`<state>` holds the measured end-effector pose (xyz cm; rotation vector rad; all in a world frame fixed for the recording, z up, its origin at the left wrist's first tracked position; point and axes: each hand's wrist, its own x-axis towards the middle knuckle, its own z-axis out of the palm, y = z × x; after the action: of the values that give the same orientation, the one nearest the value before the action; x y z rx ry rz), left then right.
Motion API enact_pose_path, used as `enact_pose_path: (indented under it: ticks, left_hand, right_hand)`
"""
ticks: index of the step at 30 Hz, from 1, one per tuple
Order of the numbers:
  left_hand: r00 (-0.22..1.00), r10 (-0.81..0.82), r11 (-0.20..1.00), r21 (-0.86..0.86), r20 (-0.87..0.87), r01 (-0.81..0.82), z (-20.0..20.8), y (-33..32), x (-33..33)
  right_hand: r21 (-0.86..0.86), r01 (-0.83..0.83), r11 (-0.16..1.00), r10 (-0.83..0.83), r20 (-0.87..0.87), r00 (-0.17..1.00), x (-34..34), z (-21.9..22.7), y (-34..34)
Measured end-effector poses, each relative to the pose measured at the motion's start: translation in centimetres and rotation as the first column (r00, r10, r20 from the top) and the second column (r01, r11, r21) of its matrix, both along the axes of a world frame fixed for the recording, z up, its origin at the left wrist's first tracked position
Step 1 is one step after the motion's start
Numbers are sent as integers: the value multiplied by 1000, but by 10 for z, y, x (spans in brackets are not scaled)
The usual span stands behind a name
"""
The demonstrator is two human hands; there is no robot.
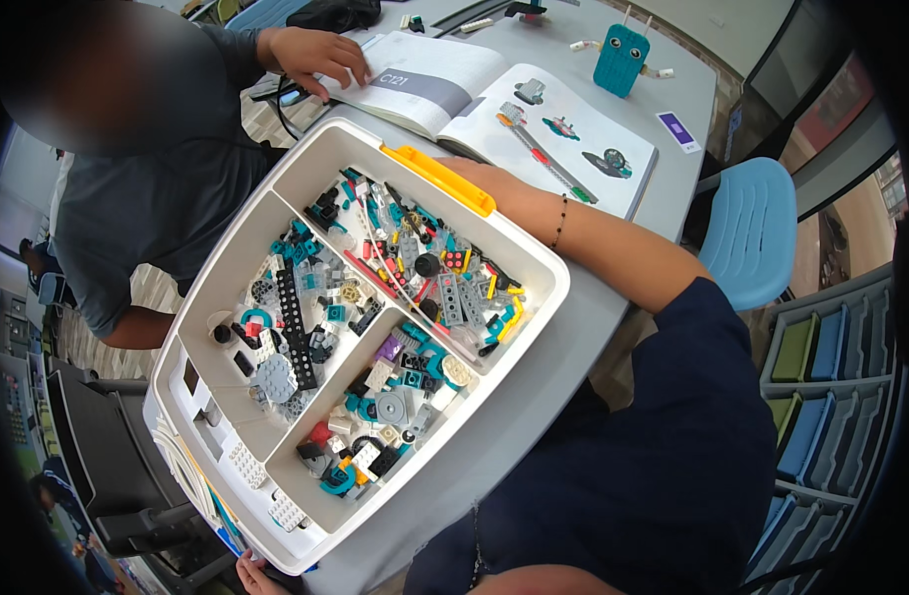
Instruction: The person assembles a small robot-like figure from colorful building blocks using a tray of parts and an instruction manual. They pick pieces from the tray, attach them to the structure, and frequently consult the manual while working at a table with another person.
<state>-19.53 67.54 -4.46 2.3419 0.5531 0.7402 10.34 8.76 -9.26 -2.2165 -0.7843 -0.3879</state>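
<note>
White plastic formed the box [529, 243] over the tabletop [563, 337], with the left hand [259, 575] at its near corner. Inside, bricks [294, 327] lay mostly loose, apparently unbuilt. Past the far rim, the right hand [479, 180] was largely hidden; whether either hand's fingers gripped could not be told. Beyond lay an open book [573, 149]; a teal figure [622, 59] stood, seemingly finished.

A grey table [548, 397] runs through a bright, evenly lit room. Beyond its right side I see a pale blue plastic chair [752, 233] with a slotted back; nearer, a grey storage rack [871, 407] holds green and blue trays. To the left, a black chair [102, 441] stands on a streaky, wood-look floor [142, 369].
</note>
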Motion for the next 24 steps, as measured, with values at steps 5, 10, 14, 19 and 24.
enact_pose_path:
  ticks: [5,10,14,19,24]
  left_hand:
    - [989,-110,949,285,-99,134,25,-28,16]
    - [952,278,959,90,-129,-268,-62,91,-16]
    - [993,103,952,294,-48,-85,-46,61,-4]
    - [987,-4,1000,-27,-160,0,1,0,17]
    - [962,-63,912,-407,-264,-53,6,21,0]
  right_hand:
    - [-33,15,999,-14,37,999,-9,12,3]
    - [-62,14,998,-9,77,997,-11,22,7]
    - [-143,8,990,-4,25,1000,-12,27,6]
    - [-154,114,981,-155,-287,945,-37,75,18]
    - [83,190,978,-194,47,980,-19,74,-27]
